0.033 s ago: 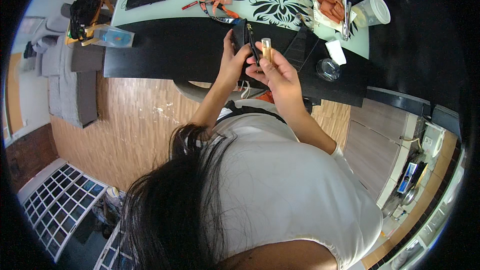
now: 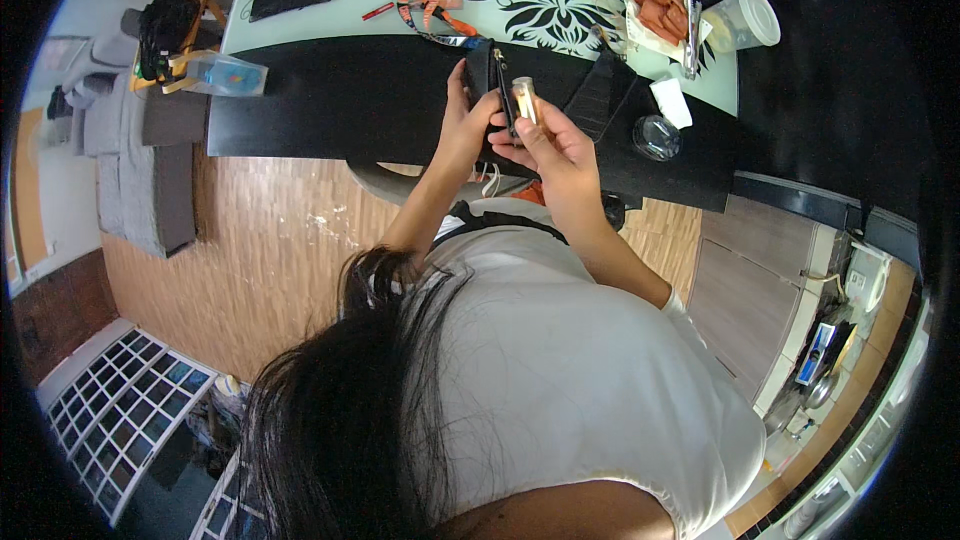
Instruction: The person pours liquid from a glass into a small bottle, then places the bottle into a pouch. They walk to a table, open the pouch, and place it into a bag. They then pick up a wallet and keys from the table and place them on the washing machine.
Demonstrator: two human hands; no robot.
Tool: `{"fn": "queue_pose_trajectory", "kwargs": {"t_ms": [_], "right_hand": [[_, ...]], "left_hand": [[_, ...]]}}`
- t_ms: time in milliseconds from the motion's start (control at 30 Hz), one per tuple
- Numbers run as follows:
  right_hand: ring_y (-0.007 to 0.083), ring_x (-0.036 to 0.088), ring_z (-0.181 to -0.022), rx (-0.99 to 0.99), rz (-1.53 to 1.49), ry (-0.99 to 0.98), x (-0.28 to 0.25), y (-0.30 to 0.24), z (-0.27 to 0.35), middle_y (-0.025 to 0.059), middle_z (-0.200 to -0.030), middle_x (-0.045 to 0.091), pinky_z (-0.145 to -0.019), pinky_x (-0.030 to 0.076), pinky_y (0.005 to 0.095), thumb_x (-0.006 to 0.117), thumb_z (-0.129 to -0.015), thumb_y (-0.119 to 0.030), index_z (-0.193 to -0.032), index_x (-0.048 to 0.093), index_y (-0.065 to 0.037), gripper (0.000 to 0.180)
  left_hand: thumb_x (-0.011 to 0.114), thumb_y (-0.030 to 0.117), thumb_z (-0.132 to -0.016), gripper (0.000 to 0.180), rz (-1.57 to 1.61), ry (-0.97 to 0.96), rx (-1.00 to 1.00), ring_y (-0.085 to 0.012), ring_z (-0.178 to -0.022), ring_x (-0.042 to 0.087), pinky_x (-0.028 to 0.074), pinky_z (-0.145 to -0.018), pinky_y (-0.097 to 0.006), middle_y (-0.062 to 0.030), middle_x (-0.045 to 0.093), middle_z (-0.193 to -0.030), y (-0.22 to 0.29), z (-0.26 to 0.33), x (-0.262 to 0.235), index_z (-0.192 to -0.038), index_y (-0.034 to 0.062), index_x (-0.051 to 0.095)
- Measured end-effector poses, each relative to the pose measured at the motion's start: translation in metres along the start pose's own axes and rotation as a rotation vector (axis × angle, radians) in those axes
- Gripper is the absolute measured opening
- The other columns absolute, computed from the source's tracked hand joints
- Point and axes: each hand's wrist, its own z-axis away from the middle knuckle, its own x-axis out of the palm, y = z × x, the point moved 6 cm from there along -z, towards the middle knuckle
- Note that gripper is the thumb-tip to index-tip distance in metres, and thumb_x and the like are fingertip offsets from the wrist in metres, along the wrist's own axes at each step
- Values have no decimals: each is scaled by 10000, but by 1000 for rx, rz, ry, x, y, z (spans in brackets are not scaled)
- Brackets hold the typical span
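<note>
My left hand (image 2: 466, 118) is closed round a small black zip pouch (image 2: 482, 65), held upright over the black table edge. A zipper with a gold-coloured pull runs along the pouch's right side. In my right hand (image 2: 562, 145) is a small vial-like bottle (image 2: 525, 100) with amber contents and a pale cap, pinched between thumb and fingers, cap end up and tilted slightly left. The bottle is close beside the pouch's zipper side. Lower fingers of the right hand reach to the pouch's edge. The inside of the pouch is hidden.
An orange lanyard (image 2: 432, 5) lies beyond the pouch on the patterned glass top (image 2: 380, 15). To the right are a plate of reddish food slices (image 2: 658, 12), a lidded plastic tub (image 2: 745, 22), a round clear container (image 2: 656, 139) and a black strapped item (image 2: 602, 95).
My right hand has shifted slightly left, bringing the bottle closer to the pouch and tilting it a little more to the left. The left hand and pouch stay nearly still.
</note>
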Motion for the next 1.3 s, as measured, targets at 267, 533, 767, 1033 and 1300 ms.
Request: {"fn": "queue_pose_trajectory", "kwargs": {"t_ms": [267, 533, 767, 1033, 1300], "right_hand": [[168, 682, -687, -79, 516, 93, -16, 0, -7, 142, -886, 688, -568, 550, 249, 606, -892, -56, -1135, 556, 43, 267], [140, 638, -590, -308, 997, -69, -10, -15, -12, 116, -757, 678, -526, 487, 290, 644, -823, -78, -983, 621, 21, 190], [305, 627, -592, -104, 834, -358, -7, -13, -17, 174, -676, 627, -540, 469, 381, 571, -886, -229, -947, 628, 16, 259], [210, 541, -518, -498, 1054, -31, 11, -11, -8, 99, -622, 570, -571, 458, 317, 562, -911, -131, -1057, 596, -23, 185], [238, 606, -630, -622, 1249, 39, 0, -12, -11, 67, -777, 572, -579, 489, 348, 658, -762, -79, -994, 661, -46, 235]], "left_hand": [[548, 220, -725, 791, 169, -46, 13, -184, -910, 548, 471, -809, -294, -104, 514, -1084, -12, 5, 4, -1421, 71, 201], [612, 219, -733, 836, 40, -110, -3, -202, -955, 551, 485, -808, -313, -124, 512, -1120, -8, 6, 1, -1442, 88, 188], [583, 259, -758, 763, 67, -97, -69, -233, -995, 576, 470, -880, -359, -133, 539, -1135, -12, 8, -8, -1434, 104, 264], [560, 268, -790, 782, 39, -166, -5, -213, -1026, 542, 437, -897, -309, -147, 497, -1193, -9, 12, -7, -1448, 54, 196], [623, 320, -781, 871, 22, -197, -38, -205, -1029, 528, 434, -892, -304, -154, 495, -1172, -4, 15, 0, -1462, 24, 169]]}}
